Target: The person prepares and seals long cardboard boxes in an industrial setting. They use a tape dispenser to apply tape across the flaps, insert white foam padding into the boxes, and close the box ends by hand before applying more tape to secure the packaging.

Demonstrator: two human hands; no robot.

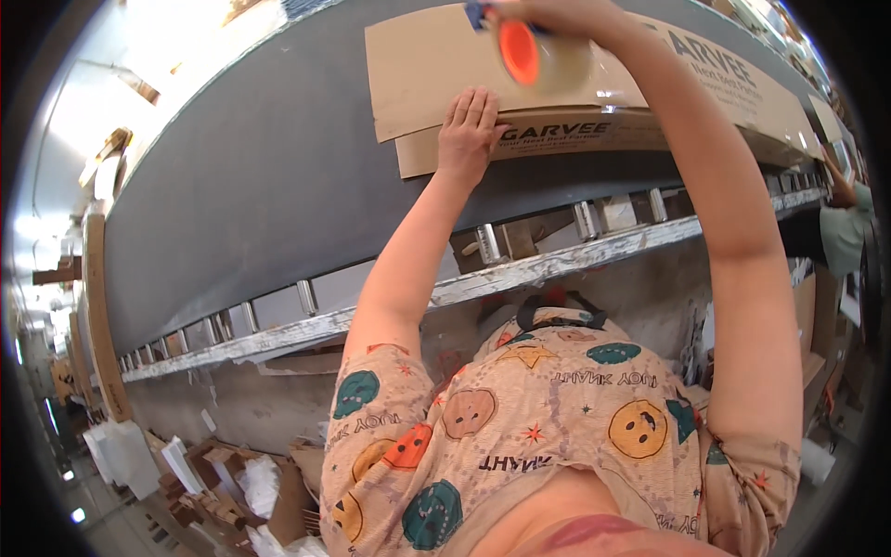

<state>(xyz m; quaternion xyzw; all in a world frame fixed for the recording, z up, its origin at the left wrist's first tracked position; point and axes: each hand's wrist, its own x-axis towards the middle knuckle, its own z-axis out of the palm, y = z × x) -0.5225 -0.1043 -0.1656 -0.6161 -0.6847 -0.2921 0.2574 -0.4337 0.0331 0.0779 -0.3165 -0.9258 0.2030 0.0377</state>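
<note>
A long flat brown cardboard carton (422, 70) with dark print lies across the grey belt in front of me. My left hand (469, 135) rests on its near edge, fingers stretched flat over the top flap. At the far side of the carton, my right hand (571, 14) is closed around a tape dispenser (520, 51) with an orange hub, a clear tape roll and a blue end. The dispenser is slightly blurred and held over the top face. A shiny strip runs near the flap's edge; the picture's top cuts off part of my right hand.
The grey conveyor belt (278, 176) stretches left and right, with metal rollers (489, 243) and a worn metal rail (575, 252) along its near side. Cardboard scraps and white packing waste (264, 483) lie at lower left. Another person's sleeve (846, 232) shows at the far right.
</note>
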